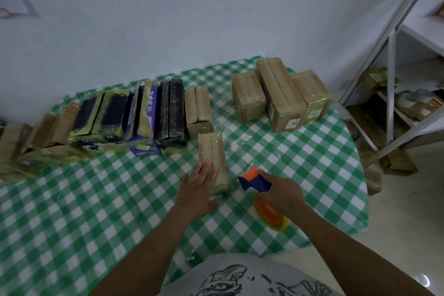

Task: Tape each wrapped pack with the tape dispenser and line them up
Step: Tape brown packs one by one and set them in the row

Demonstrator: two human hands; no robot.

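While the left hand [199,187] lies flat on the near end of a wrapped pack [212,149], its fingers straight and released, the right hand [278,193] grips the tape dispenser [257,181] just to the right of that pack, fingers curled round the blue and orange handle. The dispenser's yellowish tape roll [272,218] sits under the wrist, close to the desk [96,199] (covered by a green-and-white checked cloth). The pack under the left hand lies lengthwise near the desk's middle, its far end just in front of a row of packs [134,115] running in from the left edge: brown, black and purple, side by side. Three larger brown packs [278,94] stand apart at the far right corner. A metal shelf unit [391,55] rises beside the desk on the right.
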